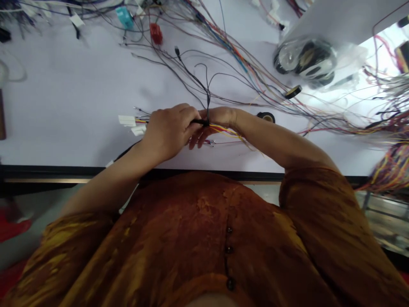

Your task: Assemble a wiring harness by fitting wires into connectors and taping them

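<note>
A wire bundle point(220, 127) with yellow and red wires and a black-wrapped section runs between my hands near the table's front edge. My left hand point(171, 130) is closed around the bundle, its fingers curled over the black section. White labels point(127, 120) and wire ends stick out to the left of it. Behind the bundle, my right hand point(215, 119) supports it close to the left fingertips, with its fingers bent beneath the wires. Thin black cables point(208, 96) rise from the black section toward the back. The palm side of my right hand is partly hidden.
Long loose wires point(236, 51) cross the white table point(79, 85). Black tape rolls point(266, 117) lie right of my hands, near a plastic bag of rolls point(308, 59). A red connector point(156, 33) and blue connector point(124, 17) lie at the back; a colored wire bundle point(393, 168) hangs at right.
</note>
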Action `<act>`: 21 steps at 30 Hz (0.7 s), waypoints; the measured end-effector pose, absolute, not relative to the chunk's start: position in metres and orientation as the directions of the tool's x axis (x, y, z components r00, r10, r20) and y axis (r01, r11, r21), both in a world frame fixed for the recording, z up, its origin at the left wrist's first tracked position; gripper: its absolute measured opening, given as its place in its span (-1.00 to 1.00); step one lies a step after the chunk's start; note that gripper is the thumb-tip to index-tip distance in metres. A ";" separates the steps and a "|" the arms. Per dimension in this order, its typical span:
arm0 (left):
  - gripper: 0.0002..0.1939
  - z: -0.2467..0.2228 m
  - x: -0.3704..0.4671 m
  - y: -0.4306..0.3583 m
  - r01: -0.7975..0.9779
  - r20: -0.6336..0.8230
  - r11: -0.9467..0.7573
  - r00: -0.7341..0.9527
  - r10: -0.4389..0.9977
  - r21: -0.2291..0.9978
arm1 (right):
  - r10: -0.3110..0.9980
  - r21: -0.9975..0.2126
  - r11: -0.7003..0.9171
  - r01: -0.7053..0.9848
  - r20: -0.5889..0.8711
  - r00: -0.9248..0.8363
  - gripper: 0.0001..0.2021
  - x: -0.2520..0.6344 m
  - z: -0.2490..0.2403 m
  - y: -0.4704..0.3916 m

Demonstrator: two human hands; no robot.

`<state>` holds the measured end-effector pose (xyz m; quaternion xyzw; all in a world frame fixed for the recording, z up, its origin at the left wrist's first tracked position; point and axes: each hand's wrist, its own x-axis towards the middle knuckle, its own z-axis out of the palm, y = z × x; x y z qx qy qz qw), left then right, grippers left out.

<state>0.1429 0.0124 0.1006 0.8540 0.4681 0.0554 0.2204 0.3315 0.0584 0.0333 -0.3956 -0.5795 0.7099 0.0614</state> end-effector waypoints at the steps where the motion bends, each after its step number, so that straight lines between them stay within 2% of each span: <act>1: -0.73 0.100 0.142 0.013 0.774 -0.101 -0.463 0.552 0.828 0.431 | 0.522 -0.864 -0.308 0.399 -0.504 -0.688 -0.79 0.334 0.032 0.060; 3: -0.76 0.098 0.137 0.016 0.770 -0.079 -0.448 0.536 0.841 0.454 | 0.502 -0.834 -0.286 0.472 -0.550 -0.667 -0.78 0.343 0.029 0.064; 7: -0.79 0.087 0.127 0.022 0.742 -0.080 -0.414 0.529 0.845 0.527 | 0.542 -0.775 -0.229 0.589 -0.604 -0.585 -0.82 0.377 0.027 0.071; 9: -0.77 0.081 0.124 0.024 0.718 -0.081 -0.409 0.540 0.838 0.563 | 0.644 -0.802 -0.152 0.577 -0.523 -0.558 -0.88 0.397 0.041 0.066; 12: -0.74 0.073 0.122 0.027 0.697 -0.095 -0.388 0.545 0.833 0.603 | 0.909 -0.872 -0.072 0.484 -0.258 -0.329 -0.98 0.418 0.077 0.036; 13: -0.73 0.071 0.122 0.028 0.693 -0.104 -0.380 0.547 0.830 0.613 | 0.935 -0.895 -0.073 0.441 -0.215 -0.281 -0.93 0.421 0.088 0.020; 15: -0.72 0.067 0.122 0.030 0.676 -0.118 -0.362 0.553 0.825 0.641 | 0.866 -0.923 -0.080 0.378 -0.252 -0.431 -0.83 0.418 0.099 -0.015; 17: -0.73 0.066 0.122 0.032 0.655 -0.126 -0.340 0.556 0.821 0.675 | 0.809 -0.895 0.013 0.446 -0.253 -0.531 -0.80 0.403 0.092 -0.046; 19: -0.75 0.067 0.122 0.034 0.643 -0.144 -0.306 0.549 0.823 0.702 | 0.881 -0.862 0.041 0.506 -0.208 -0.425 -0.75 0.380 0.071 -0.067; 21: -0.74 0.069 0.123 0.034 0.640 -0.166 -0.272 0.538 0.827 0.719 | 0.941 -0.870 -0.013 0.493 -0.178 -0.289 -0.71 0.355 0.045 -0.075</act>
